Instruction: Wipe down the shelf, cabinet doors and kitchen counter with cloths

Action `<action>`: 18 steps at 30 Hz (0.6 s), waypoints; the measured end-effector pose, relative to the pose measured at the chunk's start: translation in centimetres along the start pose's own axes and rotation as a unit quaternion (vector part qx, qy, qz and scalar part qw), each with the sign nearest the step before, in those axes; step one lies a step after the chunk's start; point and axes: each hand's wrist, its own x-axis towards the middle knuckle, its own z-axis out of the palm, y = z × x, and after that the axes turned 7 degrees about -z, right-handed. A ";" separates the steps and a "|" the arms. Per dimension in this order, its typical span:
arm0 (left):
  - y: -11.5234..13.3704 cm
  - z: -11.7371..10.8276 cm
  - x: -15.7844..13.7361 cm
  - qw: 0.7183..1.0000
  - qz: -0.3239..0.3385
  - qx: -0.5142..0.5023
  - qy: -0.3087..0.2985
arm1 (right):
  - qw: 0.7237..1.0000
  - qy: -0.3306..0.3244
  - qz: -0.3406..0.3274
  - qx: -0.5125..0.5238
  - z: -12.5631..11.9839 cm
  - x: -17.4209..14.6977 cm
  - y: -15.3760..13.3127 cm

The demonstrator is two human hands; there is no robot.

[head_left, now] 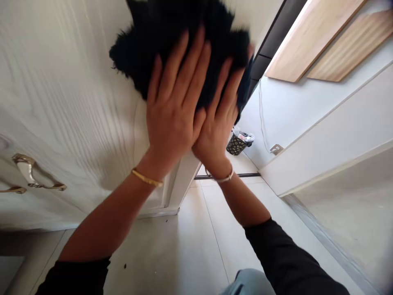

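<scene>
The left hand [173,110] and right hand [219,123] lie flat, fingers extended, on the cloth [166,32] against the cabinet [89,94], unclenched; near the cabinet's edge, uneven pressure could let the cloth slip.

There is 1 left hand [172,121] & 1 right hand [215,131], i.e. 2 in total. Bracelets [146,179] are 2, black sleeves [282,250] also 2. Dark cloth [138,53]: approx. 1, edges blurred. Metal handles [26,172]: 2, incl. 1 partly cut. Wooden boards [313,37]: 2. Patterned trash bin [236,146]: 1. White cable [261,112]: 1.
</scene>
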 end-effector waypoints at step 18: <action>0.8 4.2 -20.0 0.987 -0.094 -0.067 -0.110 | 0.962 -0.161 -0.158 0.154 4.1 -17.1 2.2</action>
